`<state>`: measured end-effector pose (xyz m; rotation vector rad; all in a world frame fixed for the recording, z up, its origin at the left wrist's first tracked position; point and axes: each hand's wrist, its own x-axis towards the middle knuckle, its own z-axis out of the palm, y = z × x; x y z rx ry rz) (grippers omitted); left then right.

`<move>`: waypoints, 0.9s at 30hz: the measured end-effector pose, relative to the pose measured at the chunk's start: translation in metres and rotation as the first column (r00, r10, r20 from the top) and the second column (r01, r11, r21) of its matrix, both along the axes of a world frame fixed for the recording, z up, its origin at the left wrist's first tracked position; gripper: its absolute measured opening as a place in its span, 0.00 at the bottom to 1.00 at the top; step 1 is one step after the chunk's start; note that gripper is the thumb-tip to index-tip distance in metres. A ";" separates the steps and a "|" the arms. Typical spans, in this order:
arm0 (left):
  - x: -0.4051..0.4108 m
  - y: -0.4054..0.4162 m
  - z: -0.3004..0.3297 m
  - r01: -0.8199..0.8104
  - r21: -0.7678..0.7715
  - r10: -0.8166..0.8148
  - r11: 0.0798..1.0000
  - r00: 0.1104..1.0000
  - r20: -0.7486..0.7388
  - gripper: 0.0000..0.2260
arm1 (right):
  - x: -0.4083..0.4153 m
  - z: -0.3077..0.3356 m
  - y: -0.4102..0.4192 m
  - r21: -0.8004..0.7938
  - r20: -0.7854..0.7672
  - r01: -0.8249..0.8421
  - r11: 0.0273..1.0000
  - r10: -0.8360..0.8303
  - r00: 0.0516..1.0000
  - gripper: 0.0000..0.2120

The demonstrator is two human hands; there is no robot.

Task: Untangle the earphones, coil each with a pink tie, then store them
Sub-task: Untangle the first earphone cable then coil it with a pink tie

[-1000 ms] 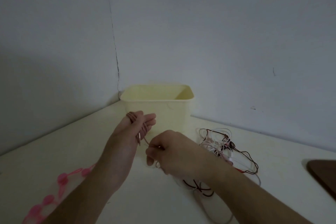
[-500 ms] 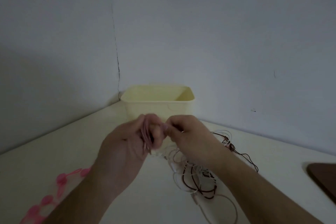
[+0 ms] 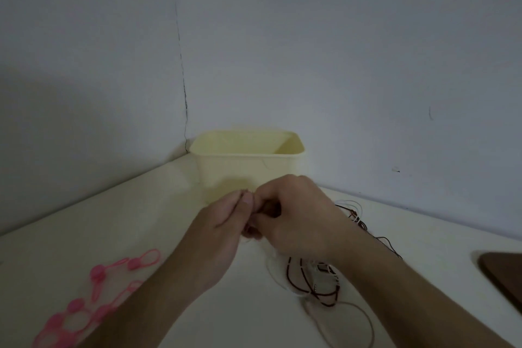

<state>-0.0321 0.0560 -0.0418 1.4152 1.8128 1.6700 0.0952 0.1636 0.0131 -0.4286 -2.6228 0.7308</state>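
1. Head view, change: the right hand (image 3: 296, 215) is now sitting higher and closer to the tub than half a second ago, pressed against the left hand (image 3: 223, 223), and the loose cord below it is lying lower on the table.
2. Head view, hands: the left hand is holding its fingers straight and together, with thin loops of cord just showing at the fingertips; whether it is truly gripping them I cannot tell. The right hand is curling its fingers as if pinching the cord next to the left fingertips, though the cord in its grip is hidden.
3. Head view, things: the tangled earphones (image 3: 319, 282) are lying on the table (image 3: 84, 229) under the right wrist, dark and white cords mixed. The pink ties (image 3: 96, 291) are lying near the left forearm. The pale yellow tub (image 3: 245, 167) is standing just behind the hands, in the corner.
4. Step: the person is probably winding one earphone cord round the left fingers, so coiling is under way and nothing looks tied yet.
5. Next: more turns likely need feeding on without pulling the pile tight; then one hand must be reaching for a tie.
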 end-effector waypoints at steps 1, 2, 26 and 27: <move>0.001 -0.001 0.000 0.008 -0.007 -0.008 1.000 1.000 -0.021 0.19 | 0.003 0.003 0.001 0.015 0.013 -0.005 1.000 0.005 1.000 0.09; 0.000 0.000 -0.001 0.008 -0.012 -0.008 1.000 1.000 -0.010 0.20 | 0.004 0.004 0.003 0.049 0.026 -0.013 0.999 0.012 1.000 0.09; -0.022 -0.004 0.020 0.123 0.540 -0.516 0.832 0.529 0.674 0.15 | -0.005 -0.032 0.034 0.102 0.189 0.096 0.990 -0.115 0.975 0.11; -0.027 0.000 0.017 0.093 0.547 -0.513 0.832 0.508 0.692 0.16 | -0.007 -0.035 0.030 0.134 0.215 0.076 0.988 -0.104 0.971 0.11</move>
